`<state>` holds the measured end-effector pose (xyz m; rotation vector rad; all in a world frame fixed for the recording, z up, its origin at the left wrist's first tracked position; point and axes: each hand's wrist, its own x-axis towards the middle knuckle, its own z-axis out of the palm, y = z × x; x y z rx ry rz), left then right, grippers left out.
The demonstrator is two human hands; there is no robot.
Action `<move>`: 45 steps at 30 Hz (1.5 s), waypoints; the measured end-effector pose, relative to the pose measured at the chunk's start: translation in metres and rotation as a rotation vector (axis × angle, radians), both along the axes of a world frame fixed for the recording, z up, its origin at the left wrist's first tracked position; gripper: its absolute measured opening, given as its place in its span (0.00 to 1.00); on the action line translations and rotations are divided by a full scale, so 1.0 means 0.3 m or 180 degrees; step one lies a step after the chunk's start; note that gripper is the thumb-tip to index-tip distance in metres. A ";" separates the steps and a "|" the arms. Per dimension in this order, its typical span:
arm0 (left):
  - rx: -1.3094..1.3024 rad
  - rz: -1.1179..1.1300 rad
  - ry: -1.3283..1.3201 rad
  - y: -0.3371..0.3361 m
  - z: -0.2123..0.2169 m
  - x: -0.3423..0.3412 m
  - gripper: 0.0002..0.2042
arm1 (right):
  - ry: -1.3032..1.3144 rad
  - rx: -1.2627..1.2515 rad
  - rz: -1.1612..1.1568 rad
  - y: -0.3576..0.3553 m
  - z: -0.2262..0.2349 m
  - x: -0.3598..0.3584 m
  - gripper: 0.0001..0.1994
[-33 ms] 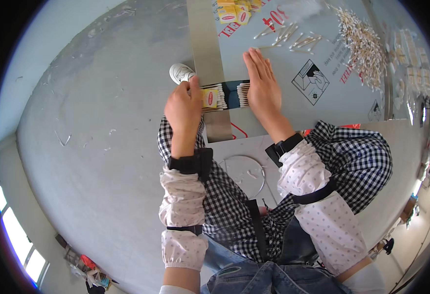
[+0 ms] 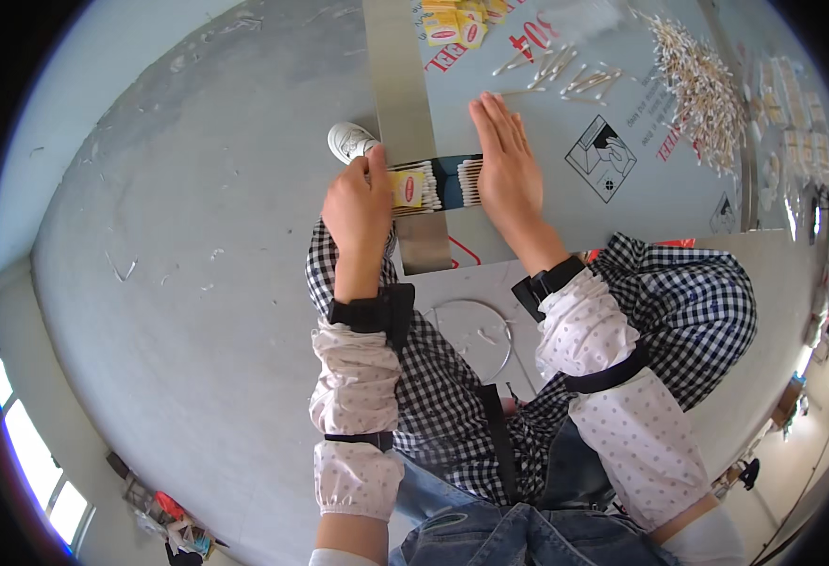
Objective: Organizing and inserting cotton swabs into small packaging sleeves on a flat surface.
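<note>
At the table's left edge, my left hand (image 2: 358, 200) is closed, its thumb pressed against its fingers, on the left end of a cotton swab bundle (image 2: 431, 192) with a yellow card label (image 2: 409, 190) on it. My right hand (image 2: 507, 162) lies with its fingers stretched out and close together over the right end of a second swab bundle (image 2: 470, 182). Its palm and underside are hidden. Between the two bundles, whose white tips face each other, shows a dark blue strip (image 2: 449, 182). Whether the bundles share one pack, I cannot tell.
Loose cotton swabs (image 2: 565, 72) lie beyond my right hand on the grey printed tabletop (image 2: 537, 222). A large swab heap (image 2: 697, 90) is at the far right. Yellow cards (image 2: 457, 26) sit at the back. Packed swabs (image 2: 801, 123) lie farther right.
My left hand has shifted very slightly to the right, along with the labelled swab bundle. My right hand has stayed in place.
</note>
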<state>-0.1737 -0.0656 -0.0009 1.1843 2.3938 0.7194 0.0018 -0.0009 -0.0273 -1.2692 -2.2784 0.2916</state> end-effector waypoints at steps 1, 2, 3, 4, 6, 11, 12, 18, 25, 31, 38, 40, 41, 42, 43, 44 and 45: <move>0.0023 0.0000 0.0012 0.003 -0.003 -0.015 0.22 | 0.0012 0.0023 0.0000 0.002 0.001 -0.017 0.27; -0.0004 0.0045 -0.0215 0.008 -0.007 -0.031 0.23 | 0.0000 0.0056 -0.0031 0.004 0.002 -0.028 0.27; -0.0043 0.0102 -0.0458 0.010 -0.009 -0.038 0.25 | -0.0027 0.0076 -0.0048 0.004 0.001 -0.035 0.27; 0.0269 0.0127 -0.0612 0.013 -0.033 -0.043 0.26 | -0.0034 0.0083 -0.0044 0.004 -0.003 -0.045 0.27; 0.0287 0.0180 -0.0900 0.009 -0.055 -0.038 0.26 | -0.0048 0.0116 -0.0071 0.001 -0.002 -0.061 0.26; 0.0413 0.0217 -0.1475 0.016 -0.103 -0.056 0.25 | 0.0024 0.0134 -0.0055 0.001 0.012 -0.142 0.25; 0.0378 0.0270 -0.1688 0.014 -0.105 -0.045 0.25 | 0.0040 0.0156 -0.0079 -0.002 0.009 -0.144 0.24; 0.0494 0.0284 -0.1678 0.000 -0.090 -0.035 0.24 | 0.0037 0.0169 -0.0083 -0.011 0.022 -0.154 0.24; 0.0633 0.0280 -0.1505 0.001 -0.063 -0.023 0.22 | 0.0324 0.0025 -0.0058 -0.023 0.024 -0.167 0.25; 0.0714 0.0295 -0.1259 -0.001 -0.058 -0.016 0.21 | 0.0415 -0.0071 0.0057 -0.037 0.045 -0.176 0.26; 0.0878 0.0286 -0.1140 0.004 -0.058 -0.002 0.21 | 0.0540 -0.0130 0.0134 -0.050 0.050 -0.192 0.27; 0.0830 0.0289 -0.1045 0.002 -0.053 -0.005 0.20 | 0.0564 -0.0115 0.0145 -0.052 0.051 -0.194 0.28; 0.0833 0.0290 -0.1045 0.003 -0.051 -0.004 0.20 | 0.0590 -0.0146 0.0216 -0.053 0.052 -0.193 0.28; 0.0844 0.0295 -0.1033 0.002 -0.048 -0.004 0.20 | 0.0621 -0.0181 0.0294 -0.055 0.055 -0.193 0.28; 0.0854 0.0299 -0.1020 0.000 -0.046 -0.004 0.20 | 0.0625 -0.0184 0.0303 -0.057 0.058 -0.192 0.28; 0.0853 0.0307 -0.1012 -0.003 -0.043 -0.005 0.20 | 0.0656 -0.0188 0.0359 -0.059 0.060 -0.191 0.28; 0.0869 0.0298 -0.0984 -0.002 -0.040 -0.003 0.20 | 0.0679 -0.0184 0.0410 -0.057 0.063 -0.189 0.27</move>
